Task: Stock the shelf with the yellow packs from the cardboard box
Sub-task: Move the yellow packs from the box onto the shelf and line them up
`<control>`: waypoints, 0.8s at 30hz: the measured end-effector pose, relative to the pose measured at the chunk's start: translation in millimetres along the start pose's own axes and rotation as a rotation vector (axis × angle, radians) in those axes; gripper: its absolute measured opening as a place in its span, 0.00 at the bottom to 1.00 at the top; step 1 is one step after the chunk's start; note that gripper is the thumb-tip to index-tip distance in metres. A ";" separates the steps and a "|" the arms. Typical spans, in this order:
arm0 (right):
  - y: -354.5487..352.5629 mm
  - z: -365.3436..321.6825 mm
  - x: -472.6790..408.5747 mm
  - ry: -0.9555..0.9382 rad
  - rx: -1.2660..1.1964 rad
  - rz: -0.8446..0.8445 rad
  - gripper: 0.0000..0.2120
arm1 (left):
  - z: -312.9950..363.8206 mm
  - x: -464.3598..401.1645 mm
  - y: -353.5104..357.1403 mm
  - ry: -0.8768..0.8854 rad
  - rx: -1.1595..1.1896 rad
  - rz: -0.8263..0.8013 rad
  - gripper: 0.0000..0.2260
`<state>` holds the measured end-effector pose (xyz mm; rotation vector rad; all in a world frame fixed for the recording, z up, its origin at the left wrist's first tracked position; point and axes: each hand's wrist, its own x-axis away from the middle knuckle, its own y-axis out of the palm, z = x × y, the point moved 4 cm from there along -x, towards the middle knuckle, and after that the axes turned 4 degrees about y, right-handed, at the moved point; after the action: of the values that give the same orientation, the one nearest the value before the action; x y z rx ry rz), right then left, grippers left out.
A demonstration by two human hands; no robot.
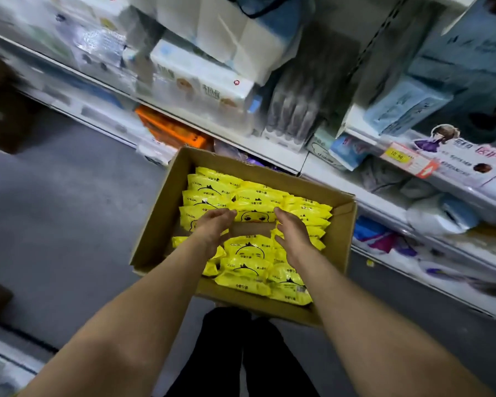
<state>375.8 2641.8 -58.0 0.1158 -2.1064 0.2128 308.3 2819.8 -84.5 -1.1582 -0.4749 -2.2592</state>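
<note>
An open cardboard box (166, 202) stands on the floor in front of me, filled with several yellow packs (252, 253) printed with a duck face. A bare gap of cardboard shows in the middle of the box. Both hands reach into it with straight fingers. My left hand (212, 229) and my right hand (291, 232) press against the two ends of a row of upright yellow packs (255, 213) at the far side of the gap. The shelf (281, 154) runs behind the box.
The shelf holds white tissue packs (204, 81), grey packs (295, 110), blue packs (404, 107) and an orange pack (172, 130) on a lower tier. A yellow price tag (397, 156) sits on the rail at right. Grey floor (55, 210) spreads to the left. My dark trousers (241, 353) are below.
</note>
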 end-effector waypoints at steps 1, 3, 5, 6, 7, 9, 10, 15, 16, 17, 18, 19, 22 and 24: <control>1.3 1.5 -5.1 0.008 -0.002 0.010 0.09 | -1.9 -6.0 1.7 -0.011 -0.007 -0.006 0.16; 2.9 4.7 -17.6 0.021 0.000 0.020 0.11 | -6.5 -19.0 4.3 -0.021 -0.013 -0.011 0.17; 4.9 7.1 -30.9 0.023 0.008 0.022 0.17 | -10.2 -31.3 6.0 -0.014 -0.035 -0.023 0.16; 6.2 8.3 -36.7 0.023 0.014 0.024 0.20 | -11.6 -37.2 6.8 -0.005 -0.048 -0.036 0.16; 7.4 9.8 -43.1 0.025 0.020 0.025 0.22 | -13.4 -43.1 7.5 0.001 -0.065 -0.050 0.15; 9.1 11.2 -56.9 0.020 0.020 0.034 0.22 | -16.9 -56.9 10.2 0.010 -0.106 -0.087 0.17; 10.0 10.3 -63.7 0.013 0.023 0.037 0.22 | -16.8 -62.4 12.9 0.013 -0.118 -0.110 0.18; 10.3 13.3 -93.9 -0.008 0.023 0.052 0.21 | -28.0 -93.3 22.7 -0.032 -0.157 -0.146 0.25; 9.2 15.2 -97.3 -0.015 0.021 0.059 0.20 | -31.4 -97.1 24.0 -0.044 -0.159 -0.146 0.27; 8.0 16.9 -100.1 -0.021 0.021 0.062 0.20 | -33.7 -99.6 25.8 -0.055 -0.158 -0.150 0.28; 7.8 17.8 -102.1 -0.026 0.020 0.063 0.19 | -35.5 -101.6 27.8 -0.063 -0.155 -0.156 0.28; 7.7 19.0 -104.7 -0.029 0.019 0.061 0.19 | -37.2 -104.3 29.2 -0.066 -0.148 -0.157 0.28; 7.8 21.0 -112.1 -0.031 0.017 0.059 0.19 | -37.5 -107.0 31.0 -0.063 -0.103 -0.142 0.22; 8.6 20.0 -116.0 -0.021 0.018 0.047 0.18 | -37.8 -108.9 31.7 -0.004 -0.120 -0.125 0.18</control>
<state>417.6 2645.9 -168.2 0.0798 -2.1297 0.2592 356.0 2808.6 -193.5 -1.2236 -0.4292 -2.4213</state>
